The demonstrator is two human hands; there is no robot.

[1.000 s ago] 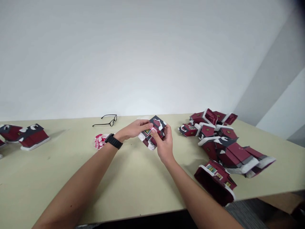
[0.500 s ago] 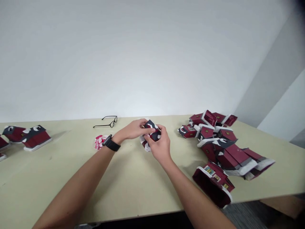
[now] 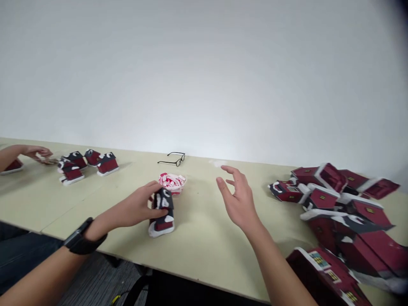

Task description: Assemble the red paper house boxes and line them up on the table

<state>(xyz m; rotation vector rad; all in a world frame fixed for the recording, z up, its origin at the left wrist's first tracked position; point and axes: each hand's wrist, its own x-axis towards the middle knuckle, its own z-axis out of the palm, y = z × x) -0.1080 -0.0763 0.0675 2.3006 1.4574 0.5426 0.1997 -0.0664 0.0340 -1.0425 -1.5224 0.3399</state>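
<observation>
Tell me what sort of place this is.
Probably a shared workroom: a long table against a plain wall, a pile of little houses, and another person's hand at the left.

Black glasses, perhaps a yellow cable

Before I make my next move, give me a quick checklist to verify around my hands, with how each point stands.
1. Left hand gripping the small house: ok, thumb and fingers are around its roof end.
2. House roof-side up: ok, the dark roof is above the white base.
3. Base resting fully on the table: cannot tell from this angle.
4. Right hand free: ok, fingers spread, nothing held.
5. House clear of the red-and-white pieces: cannot tell, the two overlap in this view.
6. Eyeglasses clear of both hands: ok, they lie farther back, near the wall.
</observation>
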